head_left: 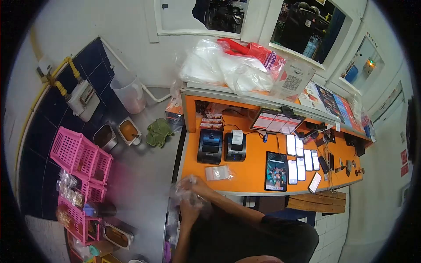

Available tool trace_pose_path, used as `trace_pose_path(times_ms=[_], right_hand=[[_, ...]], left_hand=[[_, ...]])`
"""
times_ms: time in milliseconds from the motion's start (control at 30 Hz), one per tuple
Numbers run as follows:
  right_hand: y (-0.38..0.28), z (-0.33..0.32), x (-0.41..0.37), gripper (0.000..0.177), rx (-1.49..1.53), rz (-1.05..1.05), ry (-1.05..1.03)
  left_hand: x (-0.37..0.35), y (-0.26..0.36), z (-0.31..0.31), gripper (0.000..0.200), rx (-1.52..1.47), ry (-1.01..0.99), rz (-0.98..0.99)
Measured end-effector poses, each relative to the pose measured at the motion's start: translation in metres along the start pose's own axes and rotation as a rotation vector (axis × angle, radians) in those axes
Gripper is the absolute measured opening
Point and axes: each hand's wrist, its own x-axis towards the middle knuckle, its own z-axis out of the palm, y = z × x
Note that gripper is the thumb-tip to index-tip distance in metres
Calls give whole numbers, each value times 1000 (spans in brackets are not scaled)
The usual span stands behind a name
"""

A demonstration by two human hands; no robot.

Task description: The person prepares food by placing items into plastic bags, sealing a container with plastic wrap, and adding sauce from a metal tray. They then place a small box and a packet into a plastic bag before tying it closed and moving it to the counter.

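Both of my hands are together at the left end of the orange counter, by the edge of the steel worktop. My right hand [198, 186] reaches in from the right, its fingers closed on a crumpled clear plastic bag [184, 191]. Just below it, my left hand [190, 213] comes up from the bottom and grips the same bag. Whatever the bag may contain is too blurred to make out. Close by on the counter lies a small pack of clear plastic bags [218, 173].
Two black receipt printers [210, 147], a tablet [276, 172] and several phones [301, 168] stand on the orange counter [250, 177]. Left, the steel worktop [136, 188] holds pink baskets [72, 151], metal food pans [130, 131] and a green cloth [159, 132]. A wooden bench [316, 202] is at right.
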Motion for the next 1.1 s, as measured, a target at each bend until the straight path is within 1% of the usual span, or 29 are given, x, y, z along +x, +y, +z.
trace_pose_path(times_ms=[67, 100, 133, 200, 233, 267, 300, 333, 367, 400, 433, 467, 533, 567, 600, 633, 667, 700, 733, 767, 800, 867, 900, 933, 967, 1000, 1033, 1067, 1100], right_hand=[[7, -10, 9, 30, 66, -10, 328], [17, -19, 15, 26, 17, -52, 379], [7, -18, 12, 26, 16, -52, 378], [-15, -14, 3, 25, 115, -299, 329], [-21, -16, -1, 25, 115, -299, 332], [-26, -18, -5, 26, 231, -201, 199], [-31, -22, -9, 29, 346, -103, 65], [-38, -27, -14, 29, 346, -106, 67], [-44, -33, -19, 32, 259, -26, -49], [-52, -38, -23, 35, 173, 55, -167], [-66, -39, -29, 36, 149, 0, -244], [-63, -40, -28, 36, 150, 5, -249], [-59, -47, -18, 34, -15, -30, -86], [-58, -51, -15, 34, -15, -37, -82], [-59, -53, -15, 31, -105, -45, 14], [-59, -54, -14, 30, -192, -55, 110], [-65, -49, -18, 30, -185, -57, 115], [-75, -39, -28, 31, -150, -70, 199], [-80, -34, -33, 33, -117, -85, 283], [-74, -35, -31, 33, -116, -88, 286], [-63, -38, -26, 35, -81, -62, 252], [-49, -44, -20, 38, -40, -34, 220], [-44, -48, -19, 40, 21, 7, 193], [-43, -52, -17, 41, 80, 43, 162], [-42, -53, -15, 41, 81, 33, 160], [-39, -52, -15, 42, 111, -27, 194], [-37, -54, -16, 42, 139, -86, 228], [-37, -61, -17, 42, 136, -93, 228], [-37, -71, -19, 43, 198, -8, 210]], left_hand=[[-1, 0, -4, 15, -109, -23, -391], [-14, -41, 3, 23, 5, 25, -452], [-8, -39, -1, 23, 4, 27, -451], [6, -28, -10, 22, 38, 158, -472], [15, -18, -16, 14, 70, 227, -293], [27, -5, -23, 14, 68, 223, -290], [40, 10, -29, 18, -27, 418, -257], [47, 18, -31, 26, -124, 613, -222], [47, 8, -34, 26, -125, 611, -221], [45, -10, -42, 26, -128, 446, -248], [44, -15, -47, 27, -129, 284, -278], [40, -14, -49, 27, -127, 287, -285], [47, -2, -55, 20, -414, -127, -588], [45, -1, -48, 18, -290, 25, -494], [41, -15, -48, 18, -289, 16, -492], [40, -38, -52, 18, -268, 22, -643], [40, -51, -55, 20, -243, 31, -797], [45, -43, -53, 20, -238, 25, -797], [54, -27, -48, 28, -427, 18, -574], [59, -16, -43, 36, -611, 12, -345], [57, -13, -40, 36, -611, 10, -341], [44, -10, -37, 53, -1248, -33, -591], [37, -18, -31, 53, -1245, -37, -592], [33, -36, -20, 56, -1333, -46, -715], [30, -48, -13, 60, -1417, -55, -837], [28, -51, -10, 60, -1413, -55, -830], [25, -52, -4, 63, -1398, -223, -928], [21, -52, 2, 67, -1374, -394, -1020], [19, -44, 6, 63, -1340, -358, -1006]])
